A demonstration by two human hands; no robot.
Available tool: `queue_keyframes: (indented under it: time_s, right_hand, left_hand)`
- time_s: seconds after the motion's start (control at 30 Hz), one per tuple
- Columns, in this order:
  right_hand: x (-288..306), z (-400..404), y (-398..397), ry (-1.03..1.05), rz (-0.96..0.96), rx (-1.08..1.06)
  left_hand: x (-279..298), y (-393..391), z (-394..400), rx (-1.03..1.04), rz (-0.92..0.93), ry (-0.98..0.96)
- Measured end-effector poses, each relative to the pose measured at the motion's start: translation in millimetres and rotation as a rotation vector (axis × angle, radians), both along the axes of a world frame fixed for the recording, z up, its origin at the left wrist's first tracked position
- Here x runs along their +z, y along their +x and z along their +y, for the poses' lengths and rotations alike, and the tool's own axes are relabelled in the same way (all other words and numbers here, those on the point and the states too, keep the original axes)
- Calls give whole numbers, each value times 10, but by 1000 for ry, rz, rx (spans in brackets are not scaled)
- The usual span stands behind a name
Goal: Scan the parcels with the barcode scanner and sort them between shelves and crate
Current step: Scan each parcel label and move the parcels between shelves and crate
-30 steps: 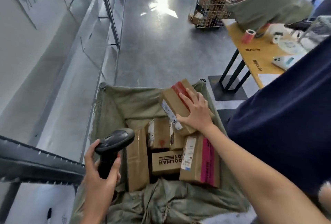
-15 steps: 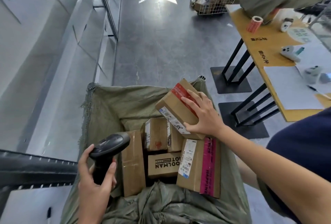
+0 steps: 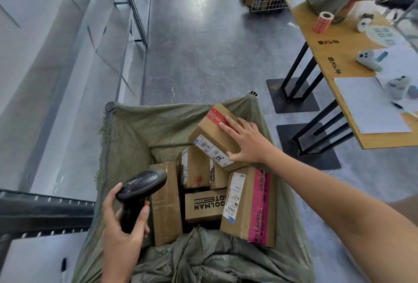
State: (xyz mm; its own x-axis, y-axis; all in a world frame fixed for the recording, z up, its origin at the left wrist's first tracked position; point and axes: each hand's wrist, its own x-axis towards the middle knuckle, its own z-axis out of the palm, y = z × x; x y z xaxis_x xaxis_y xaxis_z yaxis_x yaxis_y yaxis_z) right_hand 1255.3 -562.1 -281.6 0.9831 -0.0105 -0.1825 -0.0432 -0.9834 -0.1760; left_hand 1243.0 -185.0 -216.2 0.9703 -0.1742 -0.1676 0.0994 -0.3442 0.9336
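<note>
Down at seven o'clock, the left hand (image 3: pixel 122 235) grips the black scanner (image 3: pixel 138 192); at two o'clock the right hand (image 3: pixel 246 142) clasps a tilted red-taped box (image 3: pixel 212 138) above other parcels in the green sack (image 3: pixel 144 129)

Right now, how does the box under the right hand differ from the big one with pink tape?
The red-taped box is smaller and sits tilted atop the pile, with the right hand grasping it. The pink-taped box is larger, lower and untouched. Both are brown cardboard with white labels.
</note>
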Motion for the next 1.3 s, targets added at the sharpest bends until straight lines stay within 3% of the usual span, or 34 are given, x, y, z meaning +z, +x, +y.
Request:
queue_keyframes:
  time_s: [0.23,0.7,0.97,1.3]
  right_hand:
    - [-212,43,-80,30,81,-76]
    - [64,459,-162,33,-84,-167]
    - [444,1813,-274,51,-217,66]
    - [749,4383,-1290,175,-255,472]
  left_hand:
    - [10,-80,35,56,11,-62]
    - [122,-354,499,165,-106,-120]
    - [339,-1144,1296,384,-197,-121]
    - [467,-3200,2917,807,-220,-90]
